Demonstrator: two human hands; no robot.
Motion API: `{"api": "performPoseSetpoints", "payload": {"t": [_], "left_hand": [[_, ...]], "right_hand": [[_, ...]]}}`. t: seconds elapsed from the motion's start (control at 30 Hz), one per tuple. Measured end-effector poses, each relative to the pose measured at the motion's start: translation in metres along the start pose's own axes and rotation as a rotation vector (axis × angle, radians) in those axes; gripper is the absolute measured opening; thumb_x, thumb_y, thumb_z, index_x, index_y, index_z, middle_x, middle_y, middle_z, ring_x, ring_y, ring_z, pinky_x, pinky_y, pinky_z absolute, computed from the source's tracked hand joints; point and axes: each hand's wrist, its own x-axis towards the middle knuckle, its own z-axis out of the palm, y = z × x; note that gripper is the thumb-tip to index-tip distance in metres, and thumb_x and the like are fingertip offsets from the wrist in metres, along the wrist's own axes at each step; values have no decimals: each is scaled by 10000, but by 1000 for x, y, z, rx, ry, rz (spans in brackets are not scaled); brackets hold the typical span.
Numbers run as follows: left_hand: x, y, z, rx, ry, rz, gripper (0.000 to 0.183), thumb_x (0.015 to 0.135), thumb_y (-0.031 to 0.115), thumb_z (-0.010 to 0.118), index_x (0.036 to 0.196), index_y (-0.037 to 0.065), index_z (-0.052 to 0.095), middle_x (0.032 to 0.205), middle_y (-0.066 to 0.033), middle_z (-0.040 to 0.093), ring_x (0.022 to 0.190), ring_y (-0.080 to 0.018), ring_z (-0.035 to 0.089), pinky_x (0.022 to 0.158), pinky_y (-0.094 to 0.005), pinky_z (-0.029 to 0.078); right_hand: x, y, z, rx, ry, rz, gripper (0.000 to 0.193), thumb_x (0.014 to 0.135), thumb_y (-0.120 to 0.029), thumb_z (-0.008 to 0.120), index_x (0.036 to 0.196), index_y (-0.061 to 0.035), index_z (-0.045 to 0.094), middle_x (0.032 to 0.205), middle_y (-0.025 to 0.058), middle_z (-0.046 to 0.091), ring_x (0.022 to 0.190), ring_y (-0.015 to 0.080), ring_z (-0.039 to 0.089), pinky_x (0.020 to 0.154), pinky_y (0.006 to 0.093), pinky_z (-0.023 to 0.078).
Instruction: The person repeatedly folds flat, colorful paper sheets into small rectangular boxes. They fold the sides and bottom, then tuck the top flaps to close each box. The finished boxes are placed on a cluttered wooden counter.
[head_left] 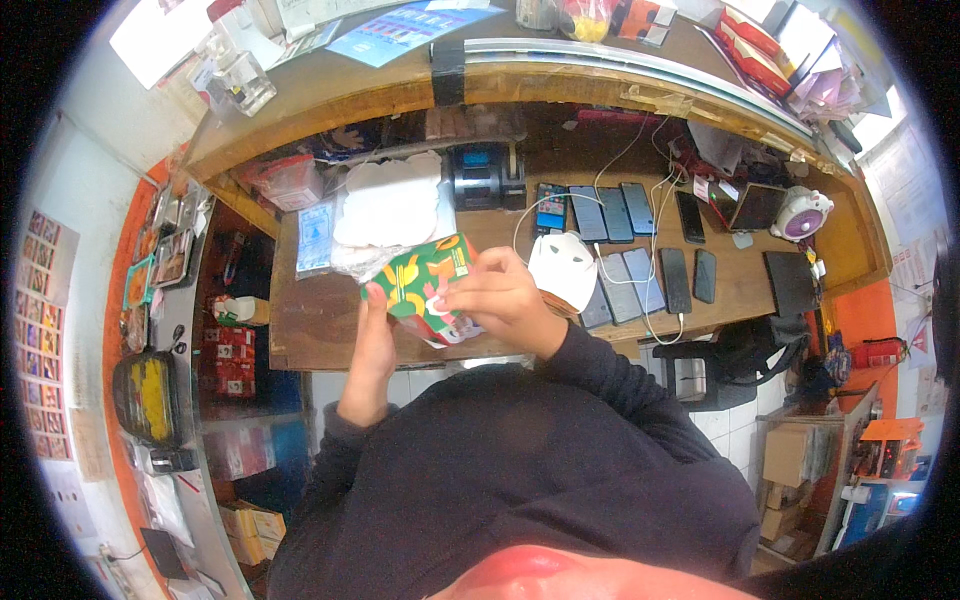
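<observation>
Above the desk's front edge I hold a small green box (408,272) with yellow, orange and white shapes and some red on its lower side. My left hand (372,350) supports it from the left, its thumb upright along the edge and the other fingers hidden. On the right side, my right hand (505,303) has its bent fingers pressed against the patterned face. Something small and pale shows by those fingertips, too small to name. Just right of that hand lies a stack of white animal-face cutouts (563,268). Behind the box rest white scalloped sheets (390,203) on clear plastic.
Several phones (620,212) and charging cables spread over the desk's right half. A black tape dispenser (487,178) stands at the back, near the raised wooden shelf (560,88). A small fan (803,213) sits far right. Below it is a black chair (740,360).
</observation>
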Motion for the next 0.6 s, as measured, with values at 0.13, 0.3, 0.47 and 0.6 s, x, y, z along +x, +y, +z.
{"api": "performPoseSetpoints", "payload": {"t": [0.13,0.3,0.47,0.6], "left_hand": [[-3,21,22,-46,-73,-275,368,992,243,574,1288,29,525,1203,-76,627,1051,-142,608,891,-300,500],[-8,11,44,29,19,-177,290,976,162,602,1233,31,570,1164,-54,641,1036,-137,611,889,-316,503],[-21,12,53,-97,-31,-308,386,1003,222,546,1351,77,465,1292,-51,569,1169,-178,551,986,-366,447],[-19,3,45,-174,-33,-289,411,996,202,558,1372,79,445,1312,-58,557,1183,-184,547,988,-377,450]], "right_hand": [[-3,0,0,-52,-72,68,155,773,-123,734,927,-136,725,937,18,634,826,227,554,776,327,444],[-14,-7,20,258,122,496,152,762,-144,754,822,-48,653,905,89,473,850,213,505,730,311,425],[-23,1,27,284,222,542,230,775,-132,739,718,-6,556,919,73,400,912,185,460,747,288,418],[-16,4,28,367,191,549,277,799,-169,759,920,-34,549,931,58,416,931,136,455,721,249,415]]}}
